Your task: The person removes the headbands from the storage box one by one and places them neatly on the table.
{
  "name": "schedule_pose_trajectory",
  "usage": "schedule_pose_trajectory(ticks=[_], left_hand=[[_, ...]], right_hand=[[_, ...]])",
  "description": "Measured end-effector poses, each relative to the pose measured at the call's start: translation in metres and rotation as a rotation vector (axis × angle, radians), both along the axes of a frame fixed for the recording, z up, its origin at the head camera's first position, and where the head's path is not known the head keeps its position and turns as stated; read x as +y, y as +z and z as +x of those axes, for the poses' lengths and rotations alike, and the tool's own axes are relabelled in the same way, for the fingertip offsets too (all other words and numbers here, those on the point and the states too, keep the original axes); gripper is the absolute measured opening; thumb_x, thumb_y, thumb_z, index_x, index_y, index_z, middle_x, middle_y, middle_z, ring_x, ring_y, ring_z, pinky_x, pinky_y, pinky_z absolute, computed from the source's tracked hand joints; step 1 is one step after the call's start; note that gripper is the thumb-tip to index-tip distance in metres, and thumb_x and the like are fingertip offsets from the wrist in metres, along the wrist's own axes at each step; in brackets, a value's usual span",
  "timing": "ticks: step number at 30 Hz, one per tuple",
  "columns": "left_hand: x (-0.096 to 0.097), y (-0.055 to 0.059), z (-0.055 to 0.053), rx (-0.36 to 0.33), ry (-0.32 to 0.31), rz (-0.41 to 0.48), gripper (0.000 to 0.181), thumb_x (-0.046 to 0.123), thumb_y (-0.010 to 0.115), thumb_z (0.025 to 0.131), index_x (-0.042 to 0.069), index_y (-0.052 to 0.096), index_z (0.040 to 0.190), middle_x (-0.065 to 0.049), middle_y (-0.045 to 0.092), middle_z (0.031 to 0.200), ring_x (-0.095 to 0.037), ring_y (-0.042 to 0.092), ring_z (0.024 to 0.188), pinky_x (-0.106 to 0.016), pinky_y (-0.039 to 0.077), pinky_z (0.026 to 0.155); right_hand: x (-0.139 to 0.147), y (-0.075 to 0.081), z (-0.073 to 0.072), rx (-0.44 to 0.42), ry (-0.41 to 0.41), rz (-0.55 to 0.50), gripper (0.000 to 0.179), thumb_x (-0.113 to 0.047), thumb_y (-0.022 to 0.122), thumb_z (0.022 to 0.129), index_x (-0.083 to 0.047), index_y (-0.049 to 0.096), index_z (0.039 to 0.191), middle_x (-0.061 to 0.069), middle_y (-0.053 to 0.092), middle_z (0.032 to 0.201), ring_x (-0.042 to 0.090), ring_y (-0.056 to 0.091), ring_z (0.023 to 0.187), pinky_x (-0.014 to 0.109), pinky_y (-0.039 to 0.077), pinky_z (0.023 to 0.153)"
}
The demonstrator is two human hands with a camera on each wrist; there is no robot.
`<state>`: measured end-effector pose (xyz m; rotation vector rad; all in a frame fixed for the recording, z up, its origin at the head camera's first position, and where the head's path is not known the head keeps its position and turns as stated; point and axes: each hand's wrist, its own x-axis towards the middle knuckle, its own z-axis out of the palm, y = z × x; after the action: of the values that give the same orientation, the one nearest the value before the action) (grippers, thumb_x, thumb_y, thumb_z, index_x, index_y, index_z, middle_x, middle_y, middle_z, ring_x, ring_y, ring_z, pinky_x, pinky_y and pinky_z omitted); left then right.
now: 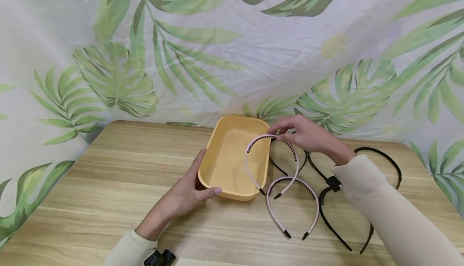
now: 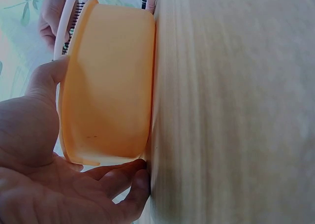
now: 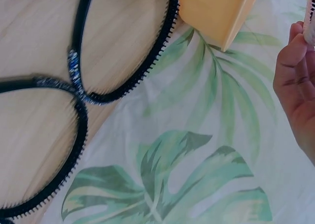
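My left hand [image 1: 186,195] grips the near left corner of a yellow-orange plastic bin [image 1: 204,157], thumb over the rim and fingers along the outer side. The left wrist view shows the bin's outer wall [image 2: 110,81] from close by, standing on the table. My right hand [image 1: 306,135] pinches a pink toothed headband [image 1: 255,139] at the top of its arch. That headband hangs over the bin's right side, its dark-tipped ends pointing down. A second pink headband [image 1: 268,203] lies on the table just below it, overlapping one end in the head view.
Black toothed headbands lie right of the bin: one [image 1: 277,165] behind the held headband, another [image 1: 398,169] at the far right, one [image 1: 332,230] nearer the front. My right sleeve [image 1: 395,209] partly covers them. A leaf-print cloth [image 1: 203,69] hangs behind the wooden table [image 1: 137,161].
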<state>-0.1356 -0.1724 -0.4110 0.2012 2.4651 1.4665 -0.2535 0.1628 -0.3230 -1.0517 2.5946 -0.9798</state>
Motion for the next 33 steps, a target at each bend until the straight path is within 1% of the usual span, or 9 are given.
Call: schedule_pose_trajectory(ticks=[8,16,20,21,24,27,28,30,33], left_hand=[[-0.001,-0.001,-0.001,-0.003,0.006,0.003,0.119,0.036,0.082,0.092,0.026,-0.008,0.169,-0.018,0.025,0.173,-0.032,0.044,0.149,-0.054,0.028,0.124],[-0.001,-0.002,-0.001,0.011,-0.013,0.033,0.118,0.035,0.082,0.093,0.026,-0.008,0.169,-0.019,0.031,0.17,-0.03,0.052,0.142,-0.052,0.033,0.12],[-0.001,-0.003,-0.001,0.014,-0.012,0.023,0.119,0.036,0.082,0.092,0.026,-0.009,0.169,-0.02,0.032,0.169,-0.029,0.052,0.142,-0.052,0.034,0.119],[0.0,-0.003,-0.001,0.014,-0.012,0.019,0.12,0.037,0.082,0.092,0.026,-0.009,0.169,-0.02,0.032,0.169,-0.03,0.052,0.142,-0.052,0.035,0.119],[0.0,-0.003,-0.001,0.011,-0.007,0.011,0.12,0.037,0.082,0.092,0.027,-0.009,0.169,-0.02,0.033,0.169,-0.03,0.052,0.143,-0.052,0.034,0.119],[0.0,-0.002,-0.001,0.011,-0.005,0.005,0.119,0.037,0.082,0.092,0.026,-0.008,0.169,-0.019,0.033,0.169,-0.03,0.052,0.142,-0.052,0.034,0.119],[-0.001,-0.002,-0.001,0.01,-0.003,0.006,0.119,0.036,0.082,0.092,0.026,-0.008,0.169,-0.019,0.033,0.169,-0.029,0.052,0.142,-0.052,0.034,0.119],[-0.001,-0.003,-0.001,0.009,-0.002,0.006,0.119,0.037,0.082,0.092,0.026,-0.008,0.169,-0.019,0.032,0.17,-0.03,0.051,0.143,-0.052,0.034,0.119],[-0.001,-0.003,-0.001,0.008,-0.002,0.006,0.12,0.038,0.082,0.092,0.027,-0.009,0.169,-0.019,0.031,0.17,-0.03,0.051,0.144,-0.052,0.034,0.12]], right_hand=[[0.016,-0.001,0.006,0.006,-0.03,0.016,0.026,0.002,0.062,0.1,-0.004,0.078,0.119,0.011,0.076,0.121,0.027,0.067,0.112,0.045,0.052,0.092],[0.036,-0.004,0.018,-0.015,-0.067,0.053,0.027,-0.001,0.062,0.101,-0.006,0.077,0.124,0.013,0.075,0.125,0.026,0.069,0.111,0.037,0.055,0.086],[0.046,-0.007,0.023,-0.031,-0.09,0.073,0.027,-0.002,0.063,0.102,-0.005,0.076,0.125,0.014,0.075,0.127,0.028,0.069,0.114,0.034,0.055,0.087],[0.049,-0.008,0.024,-0.034,-0.096,0.076,0.027,-0.003,0.063,0.102,-0.004,0.075,0.126,0.015,0.074,0.128,0.025,0.069,0.109,0.032,0.055,0.083],[0.056,-0.01,0.028,-0.017,-0.104,0.086,0.026,-0.003,0.063,0.102,-0.004,0.076,0.125,0.015,0.074,0.127,0.024,0.068,0.108,0.03,0.053,0.081],[0.063,-0.012,0.03,-0.003,-0.106,0.094,0.026,-0.003,0.063,0.102,-0.004,0.076,0.124,0.013,0.075,0.125,0.024,0.068,0.107,0.031,0.053,0.082],[0.065,-0.013,0.031,-0.001,-0.107,0.096,0.026,-0.002,0.063,0.102,-0.004,0.076,0.124,0.012,0.076,0.124,0.027,0.069,0.112,0.032,0.053,0.085],[0.069,-0.015,0.032,-0.001,-0.105,0.095,0.026,-0.002,0.063,0.102,-0.004,0.076,0.124,0.011,0.076,0.122,0.029,0.069,0.114,0.031,0.054,0.087],[0.076,-0.018,0.034,0.003,-0.096,0.087,0.025,-0.001,0.064,0.101,-0.005,0.076,0.123,0.009,0.077,0.121,0.026,0.069,0.113,0.03,0.055,0.087]])
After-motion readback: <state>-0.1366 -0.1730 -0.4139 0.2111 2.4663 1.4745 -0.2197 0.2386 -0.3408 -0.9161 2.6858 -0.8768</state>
